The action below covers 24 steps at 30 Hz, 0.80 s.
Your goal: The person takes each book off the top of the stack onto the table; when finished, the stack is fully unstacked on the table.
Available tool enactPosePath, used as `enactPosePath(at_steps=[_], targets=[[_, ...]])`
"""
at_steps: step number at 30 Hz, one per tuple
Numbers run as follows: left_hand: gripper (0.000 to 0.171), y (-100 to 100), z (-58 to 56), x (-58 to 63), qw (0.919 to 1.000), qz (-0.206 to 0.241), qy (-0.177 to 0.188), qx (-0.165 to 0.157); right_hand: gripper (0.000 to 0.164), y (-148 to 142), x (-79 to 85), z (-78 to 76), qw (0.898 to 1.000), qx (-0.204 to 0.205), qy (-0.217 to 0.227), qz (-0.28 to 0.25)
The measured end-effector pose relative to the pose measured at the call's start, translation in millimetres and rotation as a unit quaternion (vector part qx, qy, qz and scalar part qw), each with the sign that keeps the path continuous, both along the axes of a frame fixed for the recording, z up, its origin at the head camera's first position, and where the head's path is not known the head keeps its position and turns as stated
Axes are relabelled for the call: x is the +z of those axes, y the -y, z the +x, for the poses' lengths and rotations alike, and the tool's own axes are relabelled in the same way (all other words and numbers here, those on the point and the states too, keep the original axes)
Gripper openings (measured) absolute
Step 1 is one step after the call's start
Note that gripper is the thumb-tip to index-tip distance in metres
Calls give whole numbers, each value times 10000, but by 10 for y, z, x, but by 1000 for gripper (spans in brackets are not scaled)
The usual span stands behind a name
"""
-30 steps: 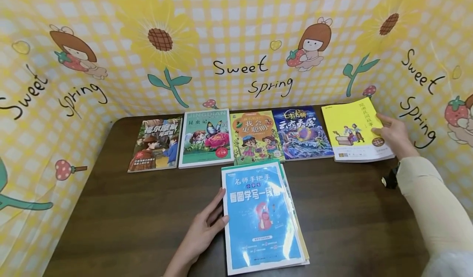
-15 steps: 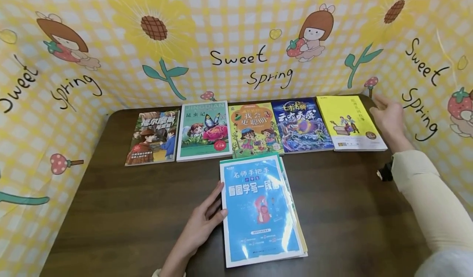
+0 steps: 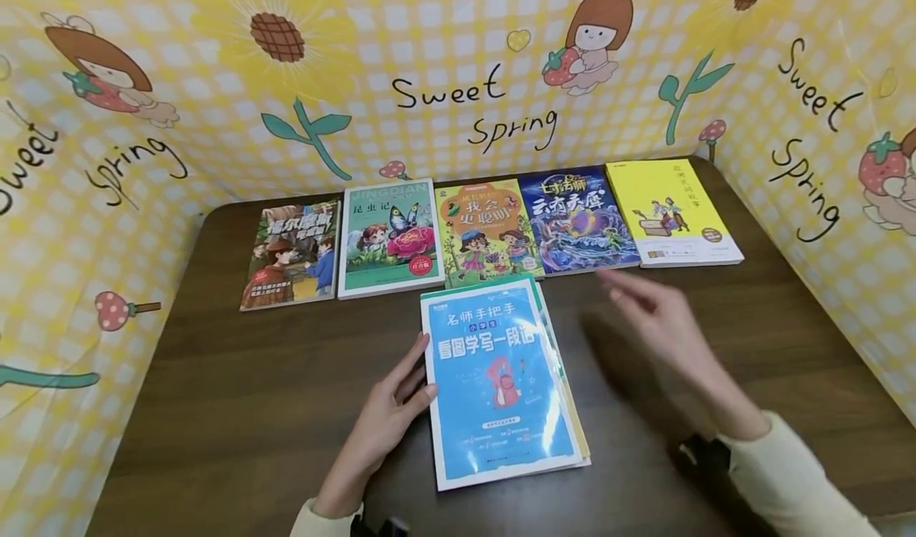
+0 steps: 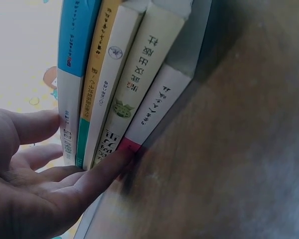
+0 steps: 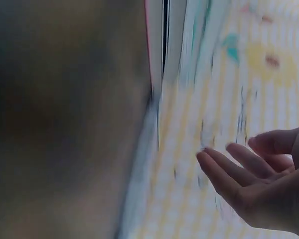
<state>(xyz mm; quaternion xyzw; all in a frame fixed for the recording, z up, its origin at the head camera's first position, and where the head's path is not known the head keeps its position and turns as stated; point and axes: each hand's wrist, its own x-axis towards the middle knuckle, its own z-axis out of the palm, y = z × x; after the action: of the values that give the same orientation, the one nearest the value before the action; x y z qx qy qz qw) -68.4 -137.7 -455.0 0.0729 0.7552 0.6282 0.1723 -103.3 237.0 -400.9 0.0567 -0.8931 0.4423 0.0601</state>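
Note:
A blue-covered book (image 3: pixel 494 410) tops a stack of several books at the middle of the table. My left hand (image 3: pixel 386 414) touches the stack's left side; in the left wrist view its fairly straight fingers (image 4: pixel 97 181) lie along the book spines (image 4: pixel 132 94), the thumb near the top one. My right hand (image 3: pixel 665 322) hangs over the table to the right of the stack, holding nothing. Its fingers (image 5: pixel 222 169) are loosely extended in the right wrist view. Beyond it lies a yellow book (image 3: pixel 676 211), the rightmost of the back row.
Left of the yellow book, the back row holds a dark blue book (image 3: pixel 580 223), an orange-yellow book (image 3: pixel 490 231), a green book (image 3: pixel 390 239) and a comic-style book (image 3: pixel 289 254). A yellow checked cloth (image 3: pixel 444 28) walls the table's (image 3: pixel 236 410) back and sides.
My right hand has let go of the yellow book and moved left and nearer, toward the stack. The yellow book lies straighter in the row. My left hand stays at the stack.

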Motion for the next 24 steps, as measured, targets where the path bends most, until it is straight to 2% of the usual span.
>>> enactPosePath(at_steps=[4, 8, 10, 13, 18, 24], targets=[[67, -2, -13, -7, 9998, 96, -140, -95, 43, 406, -176, 279, 9940, 556, 926, -193], [67, 7, -12, -4, 9996, 168, -148, -152, 67, 684, -296, 394, 9850, 782, 1530, -162], [67, 5, -20, -1, 9995, 187, -151, -191, 78, 746, -331, 414, 9839, 807, 1582, -211], [67, -7, -43, 9, 9994, 168, -126, -271, 84, 758, -356, 413, 9863, 816, 1405, -280], [68, 5, -36, 38, 9995, 121, 7, -294, 80, 721, -366, 402, 9874, 871, 1235, -459], [70, 38, 21, 48, 9990, 56, -132, -417, 74, 643, -357, 429, 9871, 820, 1274, -520]])
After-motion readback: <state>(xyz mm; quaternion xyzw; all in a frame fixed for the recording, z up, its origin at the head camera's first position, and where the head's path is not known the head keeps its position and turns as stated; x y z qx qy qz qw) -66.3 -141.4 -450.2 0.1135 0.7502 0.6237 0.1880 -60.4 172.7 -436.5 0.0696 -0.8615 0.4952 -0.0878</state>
